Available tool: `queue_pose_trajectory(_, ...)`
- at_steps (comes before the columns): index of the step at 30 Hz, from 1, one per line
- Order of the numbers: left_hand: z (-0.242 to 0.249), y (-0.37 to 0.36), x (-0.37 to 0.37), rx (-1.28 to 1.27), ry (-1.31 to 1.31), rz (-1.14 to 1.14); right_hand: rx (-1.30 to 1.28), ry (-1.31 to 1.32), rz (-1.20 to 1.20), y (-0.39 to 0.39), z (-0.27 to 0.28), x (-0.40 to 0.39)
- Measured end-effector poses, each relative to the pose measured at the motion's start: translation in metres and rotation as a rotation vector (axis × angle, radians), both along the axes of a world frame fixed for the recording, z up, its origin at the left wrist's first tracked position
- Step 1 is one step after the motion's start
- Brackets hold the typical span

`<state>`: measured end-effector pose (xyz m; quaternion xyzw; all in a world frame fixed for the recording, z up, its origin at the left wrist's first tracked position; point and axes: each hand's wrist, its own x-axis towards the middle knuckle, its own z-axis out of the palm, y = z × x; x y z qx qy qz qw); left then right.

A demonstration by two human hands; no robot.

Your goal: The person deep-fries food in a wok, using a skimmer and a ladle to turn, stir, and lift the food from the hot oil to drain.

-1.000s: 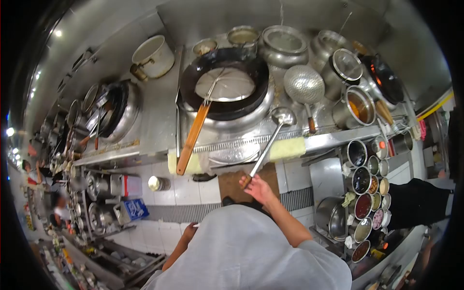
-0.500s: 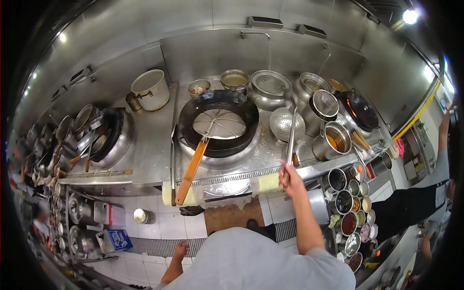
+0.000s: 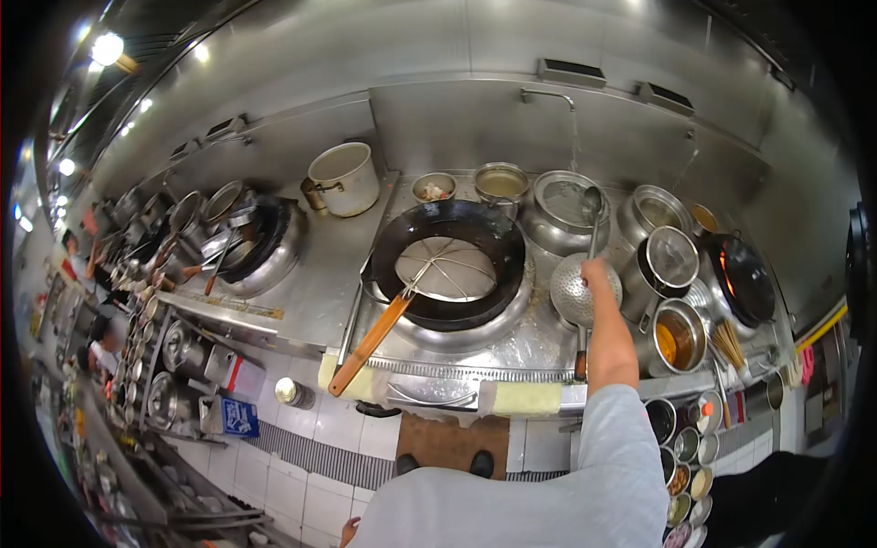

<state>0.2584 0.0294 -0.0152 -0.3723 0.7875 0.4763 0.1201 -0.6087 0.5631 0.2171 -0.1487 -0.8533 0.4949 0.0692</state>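
Observation:
My right hand (image 3: 596,272) is closed round the handle of a metal ladle (image 3: 594,203), whose bowl is at the edge of the water-filled pot (image 3: 565,198). Beneath that hand lies a perforated skimmer (image 3: 571,294), its handle toward the counter's front. My left hand (image 3: 350,532) hangs low by my body at the bottom edge; only part of it shows, and its fingers are unclear. A round mesh strainer (image 3: 445,269) with a wooden handle (image 3: 370,342) rests in the large black wok (image 3: 416,219), away from both hands.
Behind the wok are a bowl of food pieces (image 3: 434,187) and a pot of liquid (image 3: 501,183). A pot of orange liquid (image 3: 678,336) and another black wok (image 3: 742,279) stand at right. Water runs from the tap (image 3: 548,94). Several seasoning containers are at lower right.
The view has shifted, with the counter lower and further right. My right hand has reached forward with the ladle, bringing its bowl to the water pot. My left hand is lower in view.

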Motion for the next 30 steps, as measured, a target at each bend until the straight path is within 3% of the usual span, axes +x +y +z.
queue_pose_trajectory(1, 0.009, 0.009, 0.007, 0.025, -0.053, 0.050, -0.511, -0.249, 0.183, -0.006, 0.021, -0.001)
queue_pose_trajectory(2, 0.015, 0.015, 0.011, 0.032, -0.072, 0.069, -0.958, -0.258, 0.188, -0.010, 0.020, -0.012)
queue_pose_trajectory(3, 0.020, 0.019, 0.015, 0.036, -0.092, 0.082, -0.963, -0.271, 0.193, -0.018, 0.027, -0.013)
queue_pose_trajectory(5, 0.025, 0.025, 0.020, 0.041, -0.106, 0.086, -1.610, -0.228, 0.189, -0.038, 0.060, 0.007)
queue_pose_trajectory(6, 0.024, 0.028, 0.020, 0.041, -0.107, 0.084, -1.606, -0.235, 0.188, -0.044, 0.069, 0.014)
queue_pose_trajectory(8, 0.020, 0.029, 0.017, 0.037, -0.103, 0.060, -1.878, -0.176, 0.301, -0.051, 0.080, 0.031)
queue_pose_trajectory(11, 0.007, 0.020, 0.007, 0.038, -0.070, 0.009, -2.019, -0.257, 0.445, -0.055, 0.097, 0.056)
queue_pose_trajectory(16, 0.008, -0.007, -0.027, 0.095, -0.021, -0.014, -1.992, -0.450, 0.320, -0.070, 0.130, 0.116)
queue_pose_trajectory(21, 0.096, -0.002, -0.086, 0.141, -0.063, 0.163, -1.877, -0.496, 0.305, -0.076, 0.117, 0.155)
queue_pose_trajectory(25, 0.055, -0.025, -0.082, 0.286, 0.016, 0.238, -1.792, -0.553, 0.282, -0.085, 0.115, 0.201)
queue_pose_trajectory(27, 0.048, -0.028, -0.071, 0.291, 0.053, 0.194, -1.525, -0.491, 0.243, -0.088, 0.115, 0.226)
queue_pose_trajectory(29, 0.017, -0.031, -0.053, 0.108, 0.043, -0.073, -1.463, -0.495, 0.250, -0.090, 0.114, 0.251)
queue_pose_trajectory(30, -0.076, -0.045, -0.027, 0.295, 0.171, -0.006, -1.408, -0.503, 0.269, -0.091, 0.116, 0.264)
